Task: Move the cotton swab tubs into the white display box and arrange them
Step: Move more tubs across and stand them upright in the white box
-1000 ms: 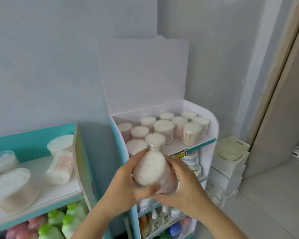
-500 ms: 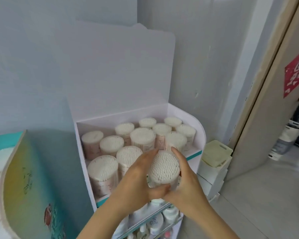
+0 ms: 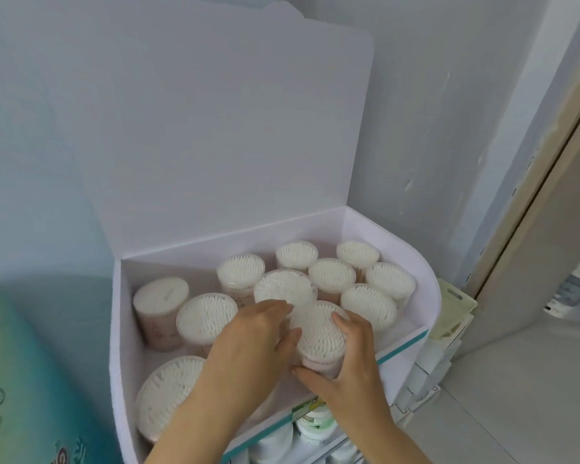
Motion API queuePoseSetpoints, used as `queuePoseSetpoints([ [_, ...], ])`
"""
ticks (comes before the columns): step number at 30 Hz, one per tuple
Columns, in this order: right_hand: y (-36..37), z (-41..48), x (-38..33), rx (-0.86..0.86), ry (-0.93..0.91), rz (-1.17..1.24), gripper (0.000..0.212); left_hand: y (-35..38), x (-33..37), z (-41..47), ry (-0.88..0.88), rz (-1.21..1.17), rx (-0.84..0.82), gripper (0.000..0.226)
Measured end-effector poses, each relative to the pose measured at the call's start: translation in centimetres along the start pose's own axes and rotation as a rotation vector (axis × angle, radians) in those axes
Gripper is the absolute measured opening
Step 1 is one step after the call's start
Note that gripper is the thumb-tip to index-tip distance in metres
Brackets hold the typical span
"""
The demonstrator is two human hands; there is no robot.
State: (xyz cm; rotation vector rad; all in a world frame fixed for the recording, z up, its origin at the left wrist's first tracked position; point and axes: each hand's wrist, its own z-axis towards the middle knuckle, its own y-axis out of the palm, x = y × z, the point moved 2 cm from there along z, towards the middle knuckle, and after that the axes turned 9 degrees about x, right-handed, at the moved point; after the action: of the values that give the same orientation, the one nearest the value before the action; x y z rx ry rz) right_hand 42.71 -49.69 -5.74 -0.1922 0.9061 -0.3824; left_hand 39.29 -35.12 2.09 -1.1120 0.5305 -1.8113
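The white display box (image 3: 422, 289) stands open with its tall flap up against the wall and holds several round cotton swab tubs (image 3: 332, 274), all upright. Both my hands are wrapped around one more cotton swab tub (image 3: 318, 333), held inside the box near its front edge. My left hand (image 3: 252, 343) covers its left side. From the right and the front, my right hand (image 3: 352, 366) grips it. A large tub (image 3: 163, 396) sits at the box's front left corner. Whether the held tub rests on the box floor is hidden by my hands.
A teal display box side (image 3: 24, 380) rises close on the left. Under the white box, a shelf holds white and green jars (image 3: 315, 423). Stacked white cartons (image 3: 449, 316) stand to the right, beside a door frame (image 3: 529, 195) and grey floor.
My hands have carried the tub forward and down from in front of the shelf into the front of the white box. The view has moved closer and looks down into the box.
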Motion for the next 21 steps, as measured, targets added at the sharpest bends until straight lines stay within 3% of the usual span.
queuePoseSetpoints([
  [3, 0.2, 0.2, 0.5, 0.046, -0.086, 0.045, 0.078, 0.2, 0.3, 0.2, -0.011, 0.018, -0.075, 0.04],
  [8, 0.1, 0.3, 0.5, 0.074, -0.285, 0.065, 0.074, 0.3, 0.2, 1.6, -0.073, 0.04, 0.006, 0.039],
  [10, -0.2, 0.8, 0.5, 0.046, -0.305, 0.064, 0.074, 0.7, 0.0, 2.6, -0.093, 0.136, -0.037, 0.044],
  [16, -1.7, 3.1, -1.2, -0.04, -0.563, -0.26, 0.053, 1.4, -0.5, 5.5, -0.265, 0.317, -0.293, 0.065],
  [21, -2.6, 5.0, -0.4, -0.076, -0.784, -0.381, 0.037, 1.6, 0.0, 6.3, -0.357, 0.323, -0.34, 0.062],
])
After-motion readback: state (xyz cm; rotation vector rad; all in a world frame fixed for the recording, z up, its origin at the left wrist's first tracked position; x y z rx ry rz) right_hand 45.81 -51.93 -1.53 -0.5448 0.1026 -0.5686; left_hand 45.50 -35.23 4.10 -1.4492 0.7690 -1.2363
